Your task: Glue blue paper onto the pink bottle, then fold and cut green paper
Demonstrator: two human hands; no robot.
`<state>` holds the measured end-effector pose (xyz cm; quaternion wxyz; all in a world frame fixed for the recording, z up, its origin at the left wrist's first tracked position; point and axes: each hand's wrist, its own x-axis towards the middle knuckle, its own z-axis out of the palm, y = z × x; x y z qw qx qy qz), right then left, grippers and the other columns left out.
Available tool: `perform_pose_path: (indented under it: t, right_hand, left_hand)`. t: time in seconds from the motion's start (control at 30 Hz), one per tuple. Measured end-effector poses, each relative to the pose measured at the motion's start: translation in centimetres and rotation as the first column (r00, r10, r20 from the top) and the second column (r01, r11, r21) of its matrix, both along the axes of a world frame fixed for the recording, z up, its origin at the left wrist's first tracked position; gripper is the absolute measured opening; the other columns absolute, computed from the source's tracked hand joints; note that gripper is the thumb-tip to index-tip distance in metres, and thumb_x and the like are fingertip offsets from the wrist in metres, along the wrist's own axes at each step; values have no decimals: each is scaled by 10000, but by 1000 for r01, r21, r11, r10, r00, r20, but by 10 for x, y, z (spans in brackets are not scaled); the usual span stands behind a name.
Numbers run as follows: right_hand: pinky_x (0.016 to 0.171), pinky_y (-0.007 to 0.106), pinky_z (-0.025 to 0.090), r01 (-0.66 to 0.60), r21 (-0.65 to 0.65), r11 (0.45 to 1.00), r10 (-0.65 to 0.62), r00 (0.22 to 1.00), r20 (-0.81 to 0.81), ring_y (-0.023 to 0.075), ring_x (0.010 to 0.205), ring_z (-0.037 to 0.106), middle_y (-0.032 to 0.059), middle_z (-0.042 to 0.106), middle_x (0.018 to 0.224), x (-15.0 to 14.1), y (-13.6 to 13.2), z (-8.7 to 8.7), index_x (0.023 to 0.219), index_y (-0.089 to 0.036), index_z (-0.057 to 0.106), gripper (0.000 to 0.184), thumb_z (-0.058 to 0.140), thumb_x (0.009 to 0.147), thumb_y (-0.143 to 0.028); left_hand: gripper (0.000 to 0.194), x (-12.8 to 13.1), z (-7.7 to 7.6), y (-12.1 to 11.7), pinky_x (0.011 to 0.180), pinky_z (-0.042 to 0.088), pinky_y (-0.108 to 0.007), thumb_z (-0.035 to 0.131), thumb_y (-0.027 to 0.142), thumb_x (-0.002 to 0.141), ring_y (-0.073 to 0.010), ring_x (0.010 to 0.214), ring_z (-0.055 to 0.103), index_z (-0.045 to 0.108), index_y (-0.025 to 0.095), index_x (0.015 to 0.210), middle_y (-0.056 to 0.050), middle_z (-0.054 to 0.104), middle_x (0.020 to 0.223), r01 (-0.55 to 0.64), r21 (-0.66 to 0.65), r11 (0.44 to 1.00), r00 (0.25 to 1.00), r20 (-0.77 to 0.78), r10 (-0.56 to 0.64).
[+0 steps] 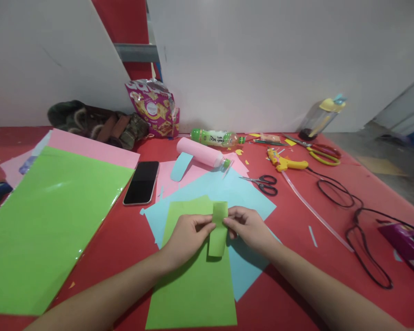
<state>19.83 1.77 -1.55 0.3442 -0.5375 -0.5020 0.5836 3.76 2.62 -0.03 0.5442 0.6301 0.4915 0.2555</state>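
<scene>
A green paper strip (218, 240) was pinched by thumb and fingers of both hands: the left hand (188, 235) gripped its left edge, the right hand (250, 226) its right, neither clearly nearer. It lay over the far right part of the green sheet (193, 289), long axis running near to far. Blue paper (242, 276) reached past the sheet's right edge; red tabletop (122, 241) showed left of it.

The paper strip (218, 239) is plain lime green, matching one sheet (193, 289); another sheet (207, 184) is plain sky blue; the wrapped bottle (198, 151) is pink — its cap (226, 162) green — and the flap (181, 166) pale blue. The counter (124, 230) is red; the glue gun (293, 164) is yellow; the snack bag (155, 110) is magenta, patterned with white lettering and golden snack shapes; the phone's screen (142, 183) is black.
</scene>
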Motion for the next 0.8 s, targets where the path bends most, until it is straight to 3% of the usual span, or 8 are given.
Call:
perform_pose_path:
  t: [0.37,0.53,0.67,0.8]
  right_hand:
    - [447,210,377,-28,93,995,16,992,128,71,432,457,-50,463,505,-3,-3,-2,729,-161,523,83,507,716,-241]
    - [487,216,402,18,254,967,-32,998,53,81,527,493,-20,523,723,-2,-6,-3,1026,-219,382,351,522,705,-227]
    - [477,212,369,-35,314,949,-5,992,125,78,502,442,-23,480,617,1,-5,3,774,-181,474,89,474,736,-262]
    - [466,219,339,-54,258,965,4,982,189,80,469,396,-28,430,515,0,-3,10,592,-165,469,172,475,720,-280]
  left_hand:
    - [248,-2,3,3,546,377,-219,494,347,724,-116,559,482,614,133,683,-1,569,589,-7,-81,997,999,47,11]
    - [286,-2,4,5,481,292,-209,461,350,730,-86,482,356,517,135,550,41,411,482,-3,-43,999,997,-73,0]
    - [275,-1,9,3,476,253,-211,460,322,719,-83,486,299,472,147,507,53,341,479,69,-48,996,994,-78,-73]
    - [280,1,15,0,472,229,-215,464,293,711,-78,478,248,410,159,470,61,298,477,110,-75,991,989,-89,-117]
